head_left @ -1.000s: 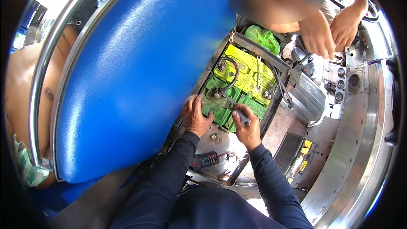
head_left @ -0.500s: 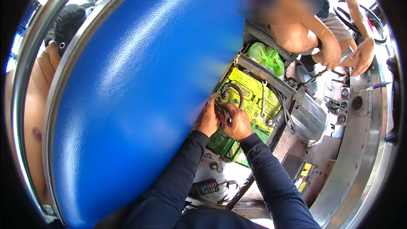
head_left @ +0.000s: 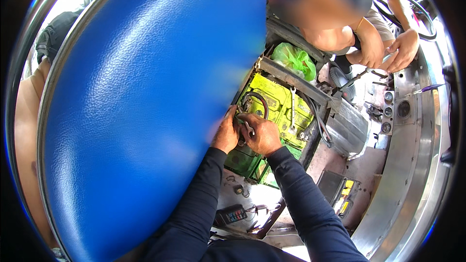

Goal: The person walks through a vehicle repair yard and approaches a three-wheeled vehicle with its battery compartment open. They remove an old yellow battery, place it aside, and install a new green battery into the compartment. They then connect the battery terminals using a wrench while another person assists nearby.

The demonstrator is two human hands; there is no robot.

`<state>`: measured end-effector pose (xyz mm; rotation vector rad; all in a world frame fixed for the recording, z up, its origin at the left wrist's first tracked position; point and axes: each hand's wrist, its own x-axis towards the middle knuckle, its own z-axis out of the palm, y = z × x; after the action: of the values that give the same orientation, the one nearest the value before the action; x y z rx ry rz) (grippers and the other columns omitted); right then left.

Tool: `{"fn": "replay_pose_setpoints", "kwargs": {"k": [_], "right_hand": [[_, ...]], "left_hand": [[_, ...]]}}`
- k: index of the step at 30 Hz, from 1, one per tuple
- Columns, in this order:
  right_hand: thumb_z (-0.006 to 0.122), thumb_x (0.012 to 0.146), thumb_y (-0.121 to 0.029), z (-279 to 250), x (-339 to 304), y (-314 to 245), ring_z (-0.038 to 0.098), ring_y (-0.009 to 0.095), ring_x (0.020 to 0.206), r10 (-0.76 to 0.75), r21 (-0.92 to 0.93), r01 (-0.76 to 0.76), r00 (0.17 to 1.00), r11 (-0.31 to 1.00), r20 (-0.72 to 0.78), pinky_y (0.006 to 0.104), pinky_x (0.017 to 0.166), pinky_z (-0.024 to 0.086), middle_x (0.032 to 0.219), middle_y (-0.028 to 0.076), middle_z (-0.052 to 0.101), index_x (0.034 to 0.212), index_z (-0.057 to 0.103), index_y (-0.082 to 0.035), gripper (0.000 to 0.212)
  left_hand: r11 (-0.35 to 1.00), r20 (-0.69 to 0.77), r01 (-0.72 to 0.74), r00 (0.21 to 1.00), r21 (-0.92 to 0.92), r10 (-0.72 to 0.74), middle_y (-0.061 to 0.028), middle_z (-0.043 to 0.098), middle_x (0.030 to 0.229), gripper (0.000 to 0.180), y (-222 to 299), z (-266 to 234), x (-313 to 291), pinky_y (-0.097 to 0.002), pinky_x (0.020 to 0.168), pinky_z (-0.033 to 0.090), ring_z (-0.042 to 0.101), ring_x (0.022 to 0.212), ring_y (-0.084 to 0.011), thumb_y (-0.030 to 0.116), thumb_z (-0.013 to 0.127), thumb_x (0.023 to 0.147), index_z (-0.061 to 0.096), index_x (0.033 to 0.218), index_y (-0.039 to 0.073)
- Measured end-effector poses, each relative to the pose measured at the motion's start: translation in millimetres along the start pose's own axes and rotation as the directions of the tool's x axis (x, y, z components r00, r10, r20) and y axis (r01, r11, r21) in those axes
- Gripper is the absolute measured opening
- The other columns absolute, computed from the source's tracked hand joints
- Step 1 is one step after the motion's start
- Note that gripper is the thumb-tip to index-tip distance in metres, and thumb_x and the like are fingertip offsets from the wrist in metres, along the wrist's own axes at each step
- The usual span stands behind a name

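Close together, my two hands work over the near left part of a yellow-green battery (head_left: 272,94), beside a big blue padded panel. My right hand (head_left: 263,135) is closed around a metal wrench (head_left: 249,129), whose open jaw shows above the fingers. Touching it on the left, my left hand (head_left: 226,132) has its fingers bent inward by the battery's edge; what they grip is hidden. A thick dark cable (head_left: 262,101) loops over the battery just beyond the hands. Another wrench (head_left: 293,110) lies on the battery's top. A green battery casing (head_left: 242,161) shows below my hands.
The blue padded panel (head_left: 145,116) fills the left side. Another person's hand (head_left: 405,51) rests at the upper right, near a lever. A green plastic bag (head_left: 293,60) lies beyond the frame. A black meter (head_left: 230,215) and a dark battery (head_left: 335,187) are on the floor.
The whole view has shifted slightly, so the scene sits further left. My hands stay together at the same spot on the battery, the wrench still in my right hand.
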<state>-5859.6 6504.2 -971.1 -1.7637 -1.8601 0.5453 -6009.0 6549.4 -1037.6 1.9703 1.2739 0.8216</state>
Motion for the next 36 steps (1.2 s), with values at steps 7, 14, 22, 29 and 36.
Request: {"fn": "replay_pose_setpoints", "kwargs": {"k": [7,14,22,29,36], "right_hand": [[0.072,0.087,-0.023,11.4,-5.6,-7.1,0.073,0.036,0.083,-0.023,-0.169,0.012,0.998,0.986,-0.063,0.0457,0.072,0.058,0.1,0.013,0.074,0.111,0.072,-0.011,0.027],[0.069,0.086,-0.022,10.3,10.4,-1.4,0.07,0.044,0.08,0.098,0.037,-0.098,0.995,0.994,0.002,0.0528,0.071,0.056,0.086,0.024,0.071,0.106,0.066,-0.005,0.027],[0.055,0.082,-0.016,14.8,42.5,3.0,0.062,0.051,0.079,0.082,0.198,-0.047,0.982,0.979,-0.171,0.052,0.079,0.052,0.079,0.03,0.064,0.085,0.062,0.004,0.021],[0.055,0.083,-0.016,11.0,45.3,-1.4,0.062,0.052,0.086,0.145,0.198,-0.121,0.983,0.973,-0.111,0.0542,0.082,0.05,0.086,0.031,0.067,0.091,0.064,0.003,0.023],[0.058,0.085,-0.018,5.1,48.4,-11.6,0.065,0.052,0.088,0.164,0.141,-0.155,0.985,0.978,-0.056,0.0529,0.086,0.053,0.087,0.03,0.068,0.094,0.067,0.001,0.023]], "left_hand": [[0.996,0.033,-0.048,0.998,0.079,0.045,-0.0189,0.061,0.136,0.05,-14.2,6.6,0.0,-0.0425,0.103,0.05,0.059,0.126,-0.0384,0.002,0.066,0.087,0.062,0.137,0.001],[0.983,0.138,-0.059,0.99,0.172,0.035,-0.0184,0.06,0.139,0.048,-11.2,2.6,0.7,-0.0473,0.107,0.047,0.055,0.13,-0.0395,0.015,0.069,0.089,0.063,0.136,0.01],[0.982,0.184,-0.008,0.983,0.188,-0.027,-0.0179,0.057,0.141,0.042,-13.3,7.0,-1.5,-0.0498,0.11,0.043,0.049,0.135,-0.0425,0.014,0.062,0.093,0.06,0.135,0.014],[0.994,0.181,0.083,0.981,-0.065,-0.07,-0.0166,0.061,0.132,0.036,4.0,-3.3,3.2,-0.0503,0.102,0.047,0.054,0.127,-0.0422,0.007,0.063,0.091,0.062,0.127,0.011],[1.0,0.146,-0.005,0.989,-0.009,0.006,-0.0161,0.065,0.132,0.038,-15.1,9.6,1.5,-0.0459,0.108,0.046,0.051,0.135,-0.0387,0.005,0.065,0.09,0.062,0.128,0.009]]}}
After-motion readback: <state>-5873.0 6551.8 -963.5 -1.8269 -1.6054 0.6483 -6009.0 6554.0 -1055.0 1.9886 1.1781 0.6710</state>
